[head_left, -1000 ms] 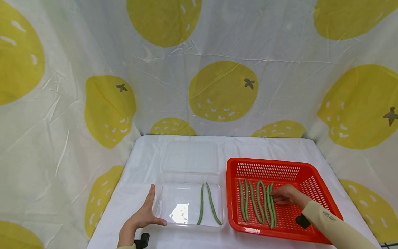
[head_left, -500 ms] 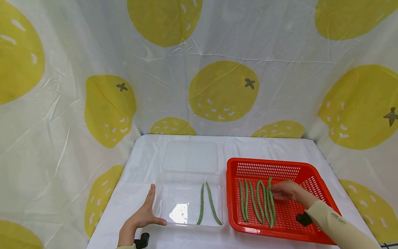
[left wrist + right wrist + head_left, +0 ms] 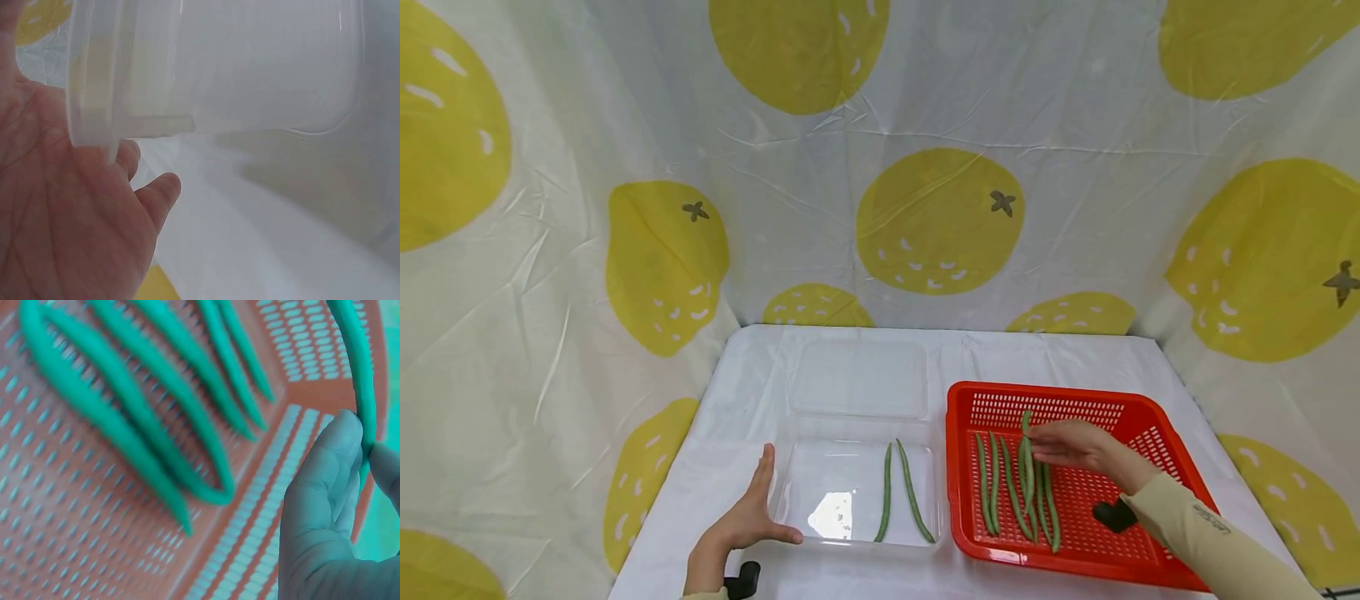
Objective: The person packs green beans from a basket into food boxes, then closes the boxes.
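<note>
In the head view, my right hand (image 3: 1078, 443) is over the red basket (image 3: 1045, 390) and pinches a green bean (image 3: 1026, 423) near its upper end. The right wrist view shows that green bean (image 3: 359, 369) between thumb and fingertips, raised above several others lying side by side on the basket floor. My left hand (image 3: 745, 518) stands at the left side of a clear plastic container (image 3: 820, 467), thumb and fingers spread wide. Close up in the left wrist view, the container's rim (image 3: 90, 94) overlaps the palm. Two green beans (image 3: 886, 493) lie inside the container, toward its right.
Behind the container lies a translucent lid (image 3: 861, 379) on the white tablecloth (image 3: 752, 375). The basket stands just right of the container, its walls rising around the beans. A lemon-print curtain (image 3: 790, 225) encloses the table at the back and sides.
My right hand has lifted one bean from the right end of the basket's row and carried it left and slightly upward, over the other beans. The left hand has not moved.
</note>
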`<state>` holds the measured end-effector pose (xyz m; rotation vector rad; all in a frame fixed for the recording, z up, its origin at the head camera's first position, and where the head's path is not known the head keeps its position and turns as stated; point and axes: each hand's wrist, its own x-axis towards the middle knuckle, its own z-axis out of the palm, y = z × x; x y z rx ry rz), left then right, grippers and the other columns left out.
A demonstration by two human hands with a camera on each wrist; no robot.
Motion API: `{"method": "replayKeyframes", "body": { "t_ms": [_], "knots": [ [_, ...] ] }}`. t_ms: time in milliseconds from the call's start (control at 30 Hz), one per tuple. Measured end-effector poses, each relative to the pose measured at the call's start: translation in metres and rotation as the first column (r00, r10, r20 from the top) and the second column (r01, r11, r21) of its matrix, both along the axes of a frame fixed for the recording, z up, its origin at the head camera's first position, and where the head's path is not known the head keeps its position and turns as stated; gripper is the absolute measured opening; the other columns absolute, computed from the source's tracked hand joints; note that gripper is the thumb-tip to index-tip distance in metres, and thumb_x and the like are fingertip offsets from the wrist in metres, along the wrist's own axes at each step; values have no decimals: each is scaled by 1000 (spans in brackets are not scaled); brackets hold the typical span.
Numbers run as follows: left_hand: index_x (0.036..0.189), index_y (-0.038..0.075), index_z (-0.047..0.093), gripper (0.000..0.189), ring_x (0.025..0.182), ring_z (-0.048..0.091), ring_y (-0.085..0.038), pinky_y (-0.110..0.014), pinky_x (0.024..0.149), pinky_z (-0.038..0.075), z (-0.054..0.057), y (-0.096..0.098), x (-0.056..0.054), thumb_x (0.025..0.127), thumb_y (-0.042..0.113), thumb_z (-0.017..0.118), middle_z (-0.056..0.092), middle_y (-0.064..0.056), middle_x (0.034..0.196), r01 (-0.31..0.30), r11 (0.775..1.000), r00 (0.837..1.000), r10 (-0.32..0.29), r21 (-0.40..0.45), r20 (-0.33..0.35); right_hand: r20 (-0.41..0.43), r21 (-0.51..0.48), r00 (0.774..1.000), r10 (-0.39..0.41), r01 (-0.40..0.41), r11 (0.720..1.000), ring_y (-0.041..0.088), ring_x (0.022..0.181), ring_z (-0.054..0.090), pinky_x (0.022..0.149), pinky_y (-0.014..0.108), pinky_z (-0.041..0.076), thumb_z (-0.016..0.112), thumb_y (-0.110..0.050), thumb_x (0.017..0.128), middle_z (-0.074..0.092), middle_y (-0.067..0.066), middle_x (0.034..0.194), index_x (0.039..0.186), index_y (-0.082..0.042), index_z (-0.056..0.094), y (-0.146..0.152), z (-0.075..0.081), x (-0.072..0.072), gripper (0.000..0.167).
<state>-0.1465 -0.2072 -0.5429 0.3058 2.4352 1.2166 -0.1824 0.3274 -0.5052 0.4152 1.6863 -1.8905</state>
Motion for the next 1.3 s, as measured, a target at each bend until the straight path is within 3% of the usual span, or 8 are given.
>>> {"method": "replayKeyframes", "body": {
  "t_ms": [267,467,767,1000,1300],
  "knots": [
    [148,2,-17,145,139,-13,-40,-56,107,8,0,-1,0,57,28,93,-20,-20,153,2,1000,1000,-2,-1,0,-38,-15,998,49,-50,999,18,81,67,85,40,49,58,-10,95,69,9,89,92,-5,71,-40,8,-8,14],
    [148,2,-17,145,139,-13,-40,-56,107,7,1,0,0,56,29,93,-21,-20,153,1,1000,1000,-1,-2,3,-51,-38,995,88,-90,995,19,79,68,86,41,48,59,-10,94,70,12,90,93,-3,70,-74,14,-14,13],
    [148,3,-17,145,139,-12,-41,-57,106,9,1,-1,0,56,30,93,-20,-19,153,-4,1000,1000,4,4,4,-71,-14,985,156,-157,987,17,73,67,81,40,51,61,-10,93,69,9,83,92,-2,71,-121,12,-21,13],
    [148,4,-17,145,139,-12,-40,-57,107,9,0,-1,1,56,30,93,-20,-19,153,-6,1000,1000,6,1,8,-78,-25,985,151,-153,988,17,70,67,73,36,54,62,-9,92,69,10,80,89,-1,71,-143,14,-22,13],
    [148,3,-17,145,139,-13,-40,-56,107,8,0,-1,1,57,30,92,-21,-19,153,3,1000,1000,-3,7,-2,-77,-15,980,183,-185,983,20,72,69,74,38,53,62,-9,92,69,13,82,94,4,70,-157,16,-20,16]
  ]
}}
